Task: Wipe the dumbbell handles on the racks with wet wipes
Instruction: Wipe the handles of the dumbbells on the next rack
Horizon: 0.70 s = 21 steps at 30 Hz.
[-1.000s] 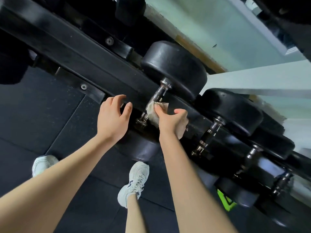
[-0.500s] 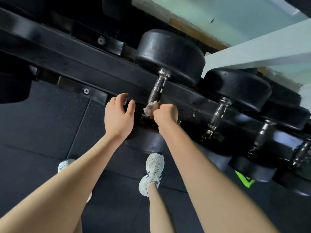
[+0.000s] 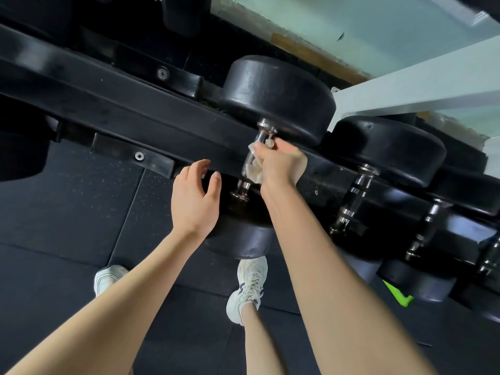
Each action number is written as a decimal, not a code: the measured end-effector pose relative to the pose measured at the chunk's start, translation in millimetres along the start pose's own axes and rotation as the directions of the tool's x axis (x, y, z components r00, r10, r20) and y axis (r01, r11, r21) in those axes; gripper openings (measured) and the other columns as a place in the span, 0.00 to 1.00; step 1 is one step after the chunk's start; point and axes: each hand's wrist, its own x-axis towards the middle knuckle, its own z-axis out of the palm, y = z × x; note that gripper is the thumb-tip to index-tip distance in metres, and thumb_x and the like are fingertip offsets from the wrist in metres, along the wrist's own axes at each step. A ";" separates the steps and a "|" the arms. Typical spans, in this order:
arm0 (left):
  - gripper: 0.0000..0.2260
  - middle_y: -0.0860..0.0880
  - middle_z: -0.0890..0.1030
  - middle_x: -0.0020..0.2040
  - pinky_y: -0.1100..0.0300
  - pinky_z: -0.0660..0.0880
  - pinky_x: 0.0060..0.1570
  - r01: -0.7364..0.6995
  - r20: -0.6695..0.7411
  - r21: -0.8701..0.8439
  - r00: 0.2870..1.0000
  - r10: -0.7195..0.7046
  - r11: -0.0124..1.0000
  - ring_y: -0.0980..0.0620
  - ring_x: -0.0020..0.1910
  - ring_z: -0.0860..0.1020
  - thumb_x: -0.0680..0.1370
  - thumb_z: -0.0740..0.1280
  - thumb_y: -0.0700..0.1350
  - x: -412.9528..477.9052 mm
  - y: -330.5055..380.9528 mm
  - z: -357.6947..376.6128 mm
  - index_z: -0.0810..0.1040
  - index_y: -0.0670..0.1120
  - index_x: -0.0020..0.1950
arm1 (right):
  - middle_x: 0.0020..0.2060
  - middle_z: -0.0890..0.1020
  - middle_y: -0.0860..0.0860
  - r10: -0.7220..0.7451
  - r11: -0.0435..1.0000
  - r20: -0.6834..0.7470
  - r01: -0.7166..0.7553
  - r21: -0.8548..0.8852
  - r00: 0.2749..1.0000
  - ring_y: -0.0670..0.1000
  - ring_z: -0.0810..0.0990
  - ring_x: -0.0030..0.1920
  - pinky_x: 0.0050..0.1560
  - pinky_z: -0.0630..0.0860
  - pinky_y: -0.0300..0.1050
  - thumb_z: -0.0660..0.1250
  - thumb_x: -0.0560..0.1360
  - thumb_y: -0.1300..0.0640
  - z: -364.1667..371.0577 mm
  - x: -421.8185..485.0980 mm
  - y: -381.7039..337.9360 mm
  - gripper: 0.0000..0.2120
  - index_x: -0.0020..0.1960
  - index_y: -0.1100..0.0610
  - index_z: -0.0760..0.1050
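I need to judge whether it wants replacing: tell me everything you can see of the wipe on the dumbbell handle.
The wipe is an off-white sheet, thin and cloth-like, crumpled, greyish in its folds. The right hand grips it round the upper part of the knurled chrome dumbbell handle. The hand hides most of it; a bunched flap sticks out below the hand against the bar, and small tufts show at the hand's upper edge. Wetness cannot be told.
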 end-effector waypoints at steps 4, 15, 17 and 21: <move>0.22 0.48 0.77 0.57 0.59 0.66 0.58 -0.003 -0.002 0.016 1.000 0.003 1.000 0.49 0.60 0.73 0.75 0.56 0.54 0.1 -0.7 -0.2 0.73 0.45 0.64 | 0.30 0.82 0.49 0.039 0.997 0.001 -0.039 -0.071 0.999 0.49 0.79 0.33 0.41 0.80 0.49 0.74 0.65 0.63 -1.6 -9.2 21.6 0.08 0.31 0.55 0.79; 0.22 0.47 0.77 0.59 0.60 0.65 0.59 0.002 0.002 0.034 1.000 -0.002 0.999 0.48 0.61 0.72 0.74 0.56 0.53 1.4 -0.8 0.7 0.73 0.45 0.65 | 0.30 0.78 0.46 0.031 0.986 -0.101 -0.047 -0.162 0.994 0.47 0.79 0.35 0.30 0.76 0.32 0.76 0.66 0.62 -4.9 9.6 -30.1 0.12 0.32 0.55 0.73; 0.22 0.47 0.77 0.58 0.61 0.64 0.59 0.002 0.002 0.036 1.000 -0.002 0.999 0.48 0.61 0.72 0.74 0.56 0.53 0.6 -0.5 0.2 0.73 0.45 0.65 | 0.30 0.79 0.46 0.101 0.990 -0.092 -0.109 -0.094 0.991 0.45 0.78 0.33 0.28 0.73 0.30 0.77 0.66 0.60 -5.2 1.2 -21.5 0.10 0.33 0.55 0.75; 0.23 0.47 0.77 0.59 0.62 0.63 0.57 0.013 0.002 0.041 1.000 -0.013 0.999 0.48 0.61 0.72 0.74 0.55 0.53 0.0 1.1 -0.1 0.72 0.45 0.65 | 0.31 0.79 0.51 0.201 0.965 -0.064 -0.208 -0.159 0.978 0.50 0.76 0.33 0.34 0.74 0.37 0.77 0.63 0.63 -5.2 -17.1 12.9 0.10 0.32 0.60 0.75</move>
